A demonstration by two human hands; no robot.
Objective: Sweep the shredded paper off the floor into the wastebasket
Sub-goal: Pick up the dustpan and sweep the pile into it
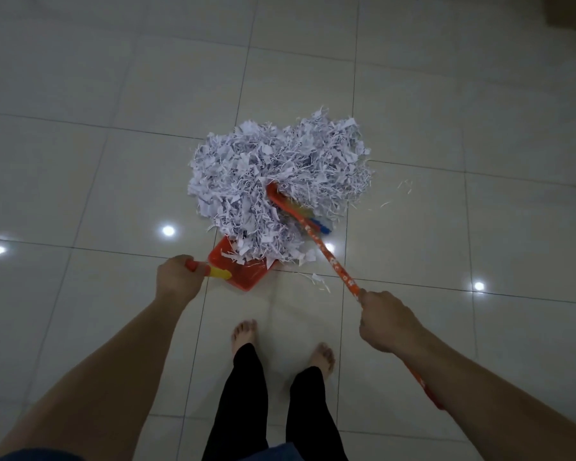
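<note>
The shredded paper (276,181) lies heaped mid-floor, its near edge spilling into the red dustpan (240,271). The left hand (177,277) grips the dustpan handle; the right hand (384,322) grips the broom (300,221). Bare tiled floor (80,161) surrounds the heap.

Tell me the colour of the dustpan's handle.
The dustpan handle is yellow with an orange end, seen in the head view.
</note>
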